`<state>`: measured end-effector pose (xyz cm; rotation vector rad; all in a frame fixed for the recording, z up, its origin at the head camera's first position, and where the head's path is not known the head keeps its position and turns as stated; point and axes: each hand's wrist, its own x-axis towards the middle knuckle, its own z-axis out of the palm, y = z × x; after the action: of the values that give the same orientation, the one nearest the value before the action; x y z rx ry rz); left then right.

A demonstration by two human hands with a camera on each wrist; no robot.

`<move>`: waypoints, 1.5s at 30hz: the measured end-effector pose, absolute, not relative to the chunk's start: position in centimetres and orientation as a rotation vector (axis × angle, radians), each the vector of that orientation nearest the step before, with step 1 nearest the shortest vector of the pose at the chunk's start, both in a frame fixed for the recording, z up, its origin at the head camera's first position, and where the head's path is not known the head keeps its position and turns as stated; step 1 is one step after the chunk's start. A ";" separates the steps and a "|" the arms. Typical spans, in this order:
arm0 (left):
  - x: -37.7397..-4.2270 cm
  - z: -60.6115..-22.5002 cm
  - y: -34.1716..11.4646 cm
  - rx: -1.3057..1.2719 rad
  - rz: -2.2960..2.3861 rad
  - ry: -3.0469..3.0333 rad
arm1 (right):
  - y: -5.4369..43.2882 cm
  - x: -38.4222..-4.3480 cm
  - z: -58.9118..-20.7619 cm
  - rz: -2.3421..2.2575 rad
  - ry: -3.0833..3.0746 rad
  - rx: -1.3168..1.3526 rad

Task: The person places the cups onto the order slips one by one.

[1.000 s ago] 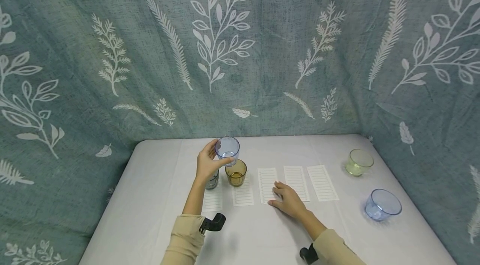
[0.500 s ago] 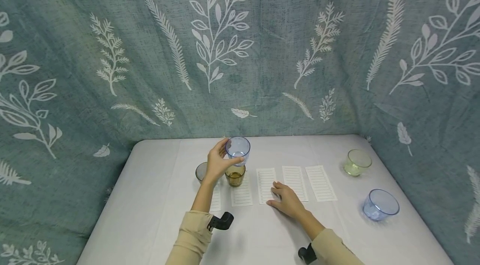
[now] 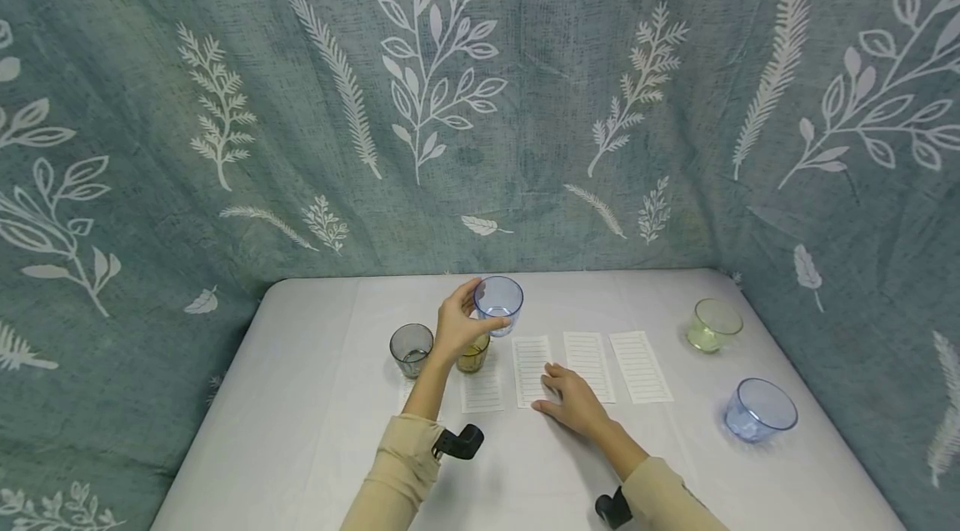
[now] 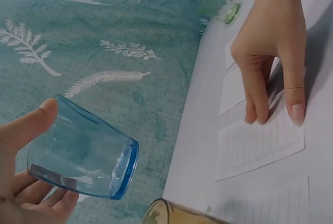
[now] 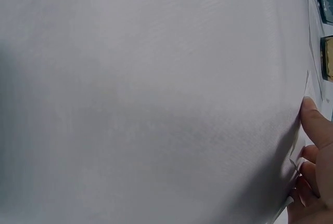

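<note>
My left hand grips a clear blue glass tumbler by its side, raised above the table. In the left wrist view, thumb and fingers lie on opposite sides of the tumbler. Partly hidden behind that hand, an amber glass stands on a ruled paper card. A smoky grey glass stands to its left, overlapping another card. My right hand rests its fingertips and thumb on the middle card, fingers pointing down and apart from the thumb.
Two more ruled cards, one partly under the right hand and one further right, lie in the row. A green glass and a second blue glass stand at the table's right. A patterned cloth hangs behind the white table.
My left hand has carried the blue tumbler rightward, past the amber glass towards the middle card. The grey glass has come into fuller view. My right hand stays in place.
</note>
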<state>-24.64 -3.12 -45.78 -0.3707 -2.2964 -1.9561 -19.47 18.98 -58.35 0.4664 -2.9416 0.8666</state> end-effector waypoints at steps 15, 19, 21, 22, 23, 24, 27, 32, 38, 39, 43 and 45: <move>-24.6 -48.1 0.1 -0.354 -1.991 -2.338 | 19.0 -19.5 -58.4 0.862 -2.943 0.472; -24.7 -48.8 0.9 -0.353 -1.982 -2.324 | 19.0 -19.4 -58.4 0.879 -2.944 0.469; -24.7 -49.1 1.3 -0.331 -1.977 -2.329 | 19.0 -19.4 -58.3 0.888 -2.934 0.473; -24.7 -49.2 1.6 -0.320 -1.967 -2.333 | 19.0 -19.4 -58.3 0.890 -2.927 0.476; -24.7 -49.4 1.8 -0.305 -1.962 -2.337 | 19.0 -19.4 -58.3 0.893 -2.924 0.478; -24.7 -49.6 2.1 -0.298 -1.948 -2.337 | 19.0 -19.4 -58.3 0.899 -2.921 0.478; -24.7 -50.2 2.7 -0.276 -1.911 -2.343 | 19.0 -19.4 -58.3 0.897 -2.912 0.487; -24.8 -51.4 3.3 -0.251 -1.846 -2.400 | 19.0 -19.4 -58.3 0.895 -2.895 0.512; -24.6 -52.2 3.5 -0.268 -1.751 -2.503 | 19.0 -19.4 -58.2 0.904 -2.913 0.494; -24.6 -52.3 3.6 -0.260 -1.725 -2.529 | 19.0 -19.4 -58.2 0.902 -2.913 0.492; -24.5 -52.7 3.9 -0.255 -1.646 -2.593 | 19.0 -19.4 -58.2 0.897 -2.906 0.500; -24.5 -53.0 3.9 -0.271 -1.635 -2.592 | 19.0 -19.4 -58.2 0.899 -2.900 0.507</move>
<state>-24.46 3.92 -52.99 -0.2712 -2.5917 -1.6347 -19.40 18.99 -58.18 0.5071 -2.9004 0.8992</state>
